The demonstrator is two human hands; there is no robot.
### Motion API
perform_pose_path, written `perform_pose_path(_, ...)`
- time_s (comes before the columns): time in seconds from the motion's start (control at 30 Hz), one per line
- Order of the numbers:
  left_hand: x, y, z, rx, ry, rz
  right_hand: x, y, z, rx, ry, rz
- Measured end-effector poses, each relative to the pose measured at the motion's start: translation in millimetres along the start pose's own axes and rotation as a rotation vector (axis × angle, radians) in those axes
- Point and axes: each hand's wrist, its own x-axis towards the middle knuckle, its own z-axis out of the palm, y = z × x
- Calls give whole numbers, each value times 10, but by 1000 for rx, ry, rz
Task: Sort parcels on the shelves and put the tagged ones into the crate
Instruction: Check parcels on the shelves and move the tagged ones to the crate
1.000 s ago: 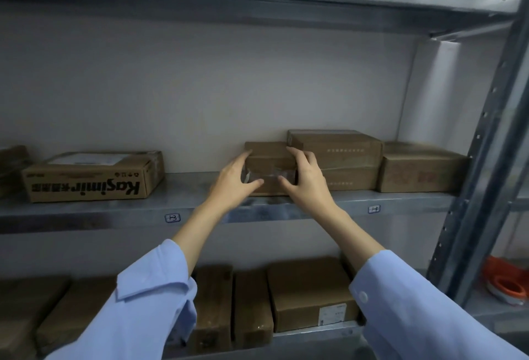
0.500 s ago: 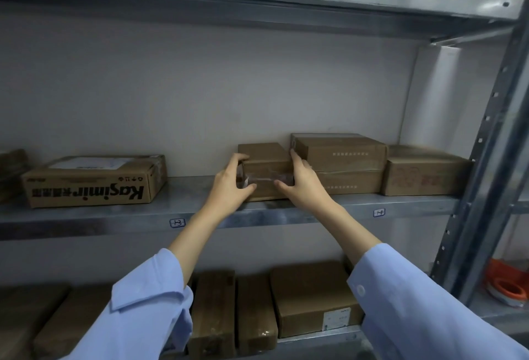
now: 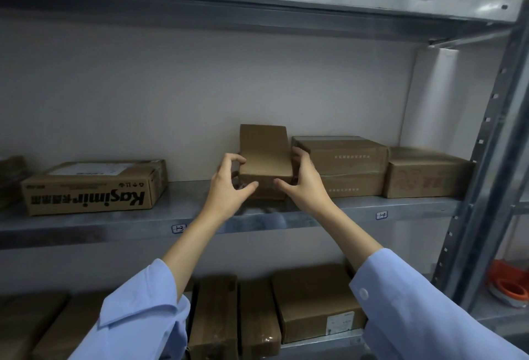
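Small brown parcel [image 3: 264, 156] tipped up on the middle shelf [image 3: 114, 220], top leaning back toward the wall, just left of two stacked parcels [image 3: 340, 167]. Left hand [image 3: 229, 187] clasping its left side, right hand [image 3: 305, 185] its right side, each grip closed around the cardboard, thumbs under the front edge. Printed carton [image 3: 91, 187] lying flat, well apart to the left.

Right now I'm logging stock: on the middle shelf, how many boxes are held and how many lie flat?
Box held by left hand and right hand: 1
Boxes lying flat: 5, one cut off at the left edge
Total: 6
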Motion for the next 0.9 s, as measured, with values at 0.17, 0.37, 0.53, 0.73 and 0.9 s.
perform_pose_path(0.17, 33, 51, -38, -76, 38, -4, 22, -12, 8, -4, -29, -18)
perform_pose_path(0.37, 46, 121, -68, -63, 60, -34, 40, -16, -18, -1, -66, -51)
perform_pose_path(0.53, 41, 140, -86, 72, 63, -1, 56, -18, -36, 145, -109, -59)
perform_pose_path(0.73, 35, 149, -117, -35, -3, -53, 133, -31, -45, 100, -100, -71)
perform_pose_path(0.9, 72, 163, -128, -78, 28, -60, 148, -2, -40, 74, -103, -85)
